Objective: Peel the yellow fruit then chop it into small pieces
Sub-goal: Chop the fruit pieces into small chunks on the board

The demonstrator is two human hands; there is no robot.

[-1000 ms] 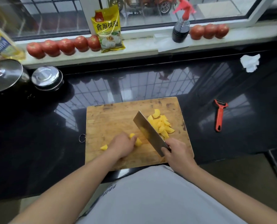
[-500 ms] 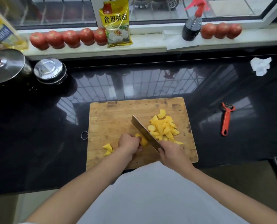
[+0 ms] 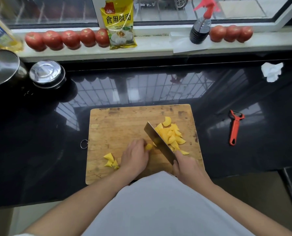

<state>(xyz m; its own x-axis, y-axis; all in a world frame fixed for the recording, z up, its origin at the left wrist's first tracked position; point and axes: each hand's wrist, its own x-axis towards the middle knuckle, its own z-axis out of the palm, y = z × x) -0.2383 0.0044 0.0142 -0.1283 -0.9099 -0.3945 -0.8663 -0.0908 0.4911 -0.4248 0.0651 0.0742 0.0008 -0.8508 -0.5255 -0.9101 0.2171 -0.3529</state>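
- Left hand point(image 3: 135, 157) lies on the cutting board point(image 3: 118, 123) with the fingers curled down on a small yellow fruit piece point(image 3: 148, 147), which shows at the fingertips, near the middle of the board.
- Right hand point(image 3: 186, 165) is closed around the handle of a cleaver point(image 3: 158, 142) at the board's front right corner; the blade goes up and to the left, with its edge close beside the held piece.
- On the right of the blade a heap of chopped fruit pieces point(image 3: 171, 135) lies on the right half of the board.
- A few small wedges point(image 3: 111, 161) lie near the front left part of the board, beside the left wrist.
- The board sits at the front edge of a black glossy worktop point(image 3: 39, 142), which reflects the window bars.
- A red peeler point(image 3: 234, 128) lies on the worktop, well apart to the right of the board.
- A crumpled white tissue point(image 3: 272, 71) is near the back right of the worktop.
- Two metal lids point(image 3: 44, 73) are at the back left corner.
- On the window sill point(image 3: 155, 48) behind stand rows of tomatoes point(image 3: 68, 39), a yellow packet point(image 3: 120, 26) and a dark spray bottle point(image 3: 200, 28).
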